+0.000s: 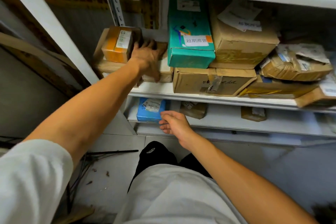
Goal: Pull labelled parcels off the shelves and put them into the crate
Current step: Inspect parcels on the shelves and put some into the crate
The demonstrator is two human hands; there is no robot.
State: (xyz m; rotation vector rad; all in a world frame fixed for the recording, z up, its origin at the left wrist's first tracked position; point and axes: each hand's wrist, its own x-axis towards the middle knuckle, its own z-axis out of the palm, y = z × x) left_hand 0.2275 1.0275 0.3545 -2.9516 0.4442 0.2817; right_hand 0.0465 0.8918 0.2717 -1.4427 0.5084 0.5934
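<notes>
White metal shelving (218, 96) standing on a pale tiled floor (112, 178); flattened cardboard (36, 56) leaning at left; black cable ties (109, 152) lying on the floor.

Dim, soft overhead light; shelf recesses shadowed; edges bend (wide-angle) and blur slightly.

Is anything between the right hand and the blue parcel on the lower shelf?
Nothing visible. The right hand hangs open just in front of the blue parcel, at its right front corner, with no other parcel between them. The left hand is on the shelf above, out of the way.
</notes>
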